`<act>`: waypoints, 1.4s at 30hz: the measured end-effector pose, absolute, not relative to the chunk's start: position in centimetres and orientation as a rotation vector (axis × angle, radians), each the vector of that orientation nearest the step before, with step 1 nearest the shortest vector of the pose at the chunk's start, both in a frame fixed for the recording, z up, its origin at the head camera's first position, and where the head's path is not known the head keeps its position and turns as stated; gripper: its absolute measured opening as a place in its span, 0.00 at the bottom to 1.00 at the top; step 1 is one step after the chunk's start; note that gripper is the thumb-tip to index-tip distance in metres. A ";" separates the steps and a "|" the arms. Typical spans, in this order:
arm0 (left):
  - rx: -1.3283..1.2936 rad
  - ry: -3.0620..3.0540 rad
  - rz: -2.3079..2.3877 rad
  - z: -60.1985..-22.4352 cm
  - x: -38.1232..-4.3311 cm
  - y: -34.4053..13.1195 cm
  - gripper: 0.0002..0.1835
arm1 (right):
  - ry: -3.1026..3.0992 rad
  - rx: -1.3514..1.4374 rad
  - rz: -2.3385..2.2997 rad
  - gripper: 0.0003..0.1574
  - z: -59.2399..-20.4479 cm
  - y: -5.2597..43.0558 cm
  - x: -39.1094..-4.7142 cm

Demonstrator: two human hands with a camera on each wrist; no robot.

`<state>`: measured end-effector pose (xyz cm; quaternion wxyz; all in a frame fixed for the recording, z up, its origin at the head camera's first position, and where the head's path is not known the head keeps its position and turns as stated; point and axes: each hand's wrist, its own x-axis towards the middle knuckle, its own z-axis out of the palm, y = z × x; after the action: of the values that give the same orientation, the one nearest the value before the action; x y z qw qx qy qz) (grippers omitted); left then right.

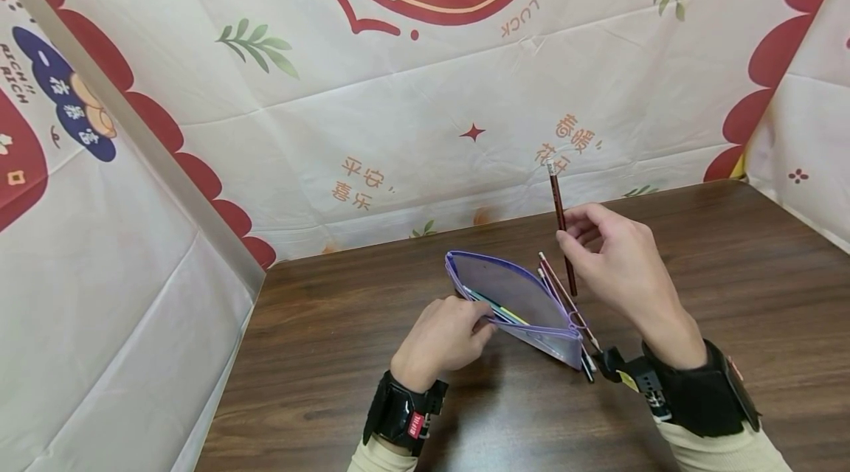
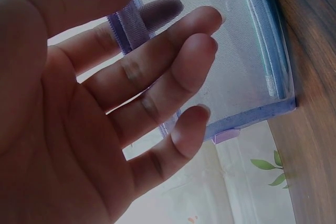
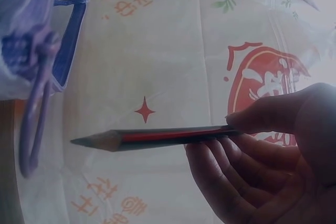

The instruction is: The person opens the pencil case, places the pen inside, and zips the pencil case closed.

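Observation:
A purple mesh pencil case [image 1: 508,276] stands with its top spread apart, several pencils [image 1: 499,311] lying inside. My left hand [image 1: 443,335] pinches its near rim; the left wrist view has the zip edge [image 2: 129,24] between thumb and index finger, the other fingers loosely bent. In my right hand [image 1: 620,262], just right of the case, thumb and fingertips pinch a dark red-and-black pencil [image 1: 556,192]. It is held nearly upright, white-tipped end up. The right wrist view shows its sharpened point [image 3: 92,141], apart from the case.
Loose pencils [image 1: 564,293] lie against the right end of the case on the brown wooden table [image 1: 319,361]. Behind it hangs a white printed cloth [image 1: 425,110]. Another cloth-covered panel [image 1: 119,273] stands along the left side.

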<state>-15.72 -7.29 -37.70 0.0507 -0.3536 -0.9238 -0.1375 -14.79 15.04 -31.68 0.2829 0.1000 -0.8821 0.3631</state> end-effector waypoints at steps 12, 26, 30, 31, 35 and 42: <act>-1.062 -2.807 -0.414 -37.8 -15.7 -7.3 0.11 | -2.325 0.271 0.984 0.10 -31.3 14.6 -14.4; -1.060 -2.821 -0.420 -37.8 -15.8 -7.3 0.13 | -2.270 0.319 0.980 0.11 -31.3 14.3 -14.3; -1.060 -2.830 -0.426 -37.8 -15.8 -7.3 0.12 | -2.278 0.318 0.995 0.11 -31.3 14.2 -14.2; -1.059 -2.831 -0.428 -37.8 -15.8 -7.2 0.12 | -2.282 0.318 0.999 0.11 -31.3 14.2 -14.2; -1.058 -2.833 -0.431 -37.8 -15.8 -7.3 0.12 | -2.293 0.317 1.003 0.11 -31.4 14.1 -14.3; -1.063 -2.836 -0.429 -37.8 -15.7 -7.3 0.12 | -2.294 0.328 1.014 0.10 -31.4 14.0 -14.2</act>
<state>-15.74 -7.26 -37.80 0.0413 -0.3473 -0.9263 -0.1402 -14.24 13.97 -31.41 0.3013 0.1236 -0.8648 0.3821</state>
